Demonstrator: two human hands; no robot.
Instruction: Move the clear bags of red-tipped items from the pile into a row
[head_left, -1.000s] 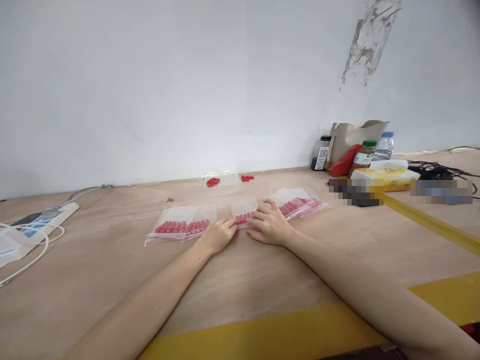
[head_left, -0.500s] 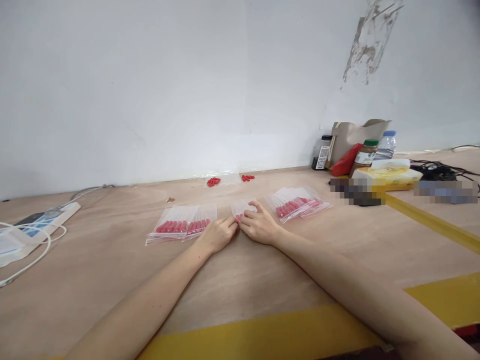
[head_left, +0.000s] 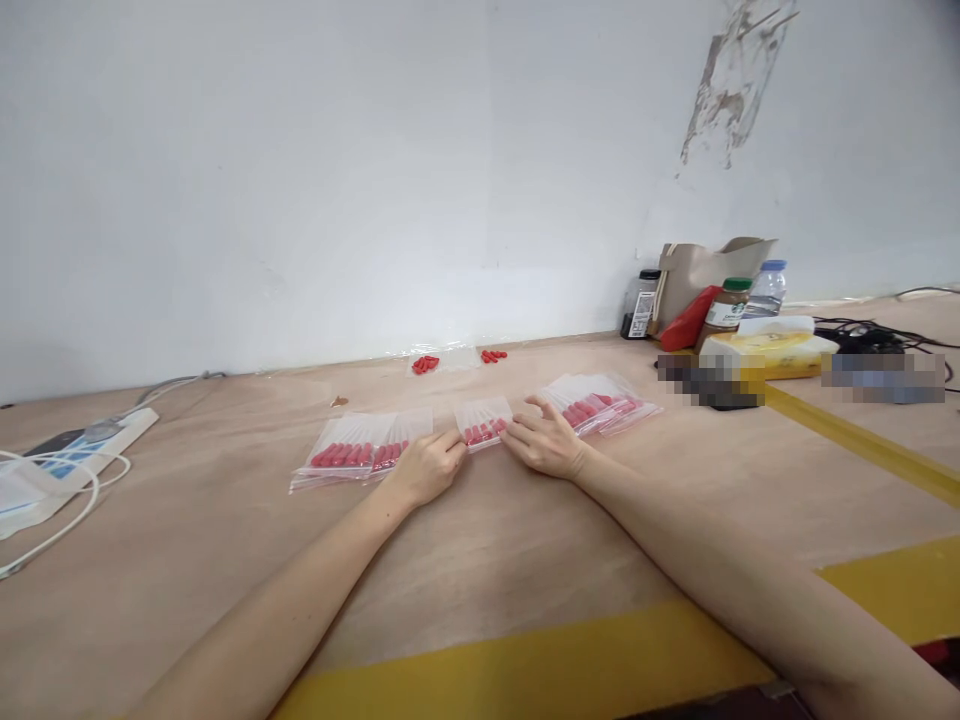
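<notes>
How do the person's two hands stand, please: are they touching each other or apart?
Apart. The head view shows a gap between the left hand and the right hand, with part of a clear bag of red pieces visible between them.

Red pieces [head_left: 486,432], yellow tape [head_left: 517,655]

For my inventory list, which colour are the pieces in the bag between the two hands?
The pieces are pinkish red, seen best in the head view.
</notes>
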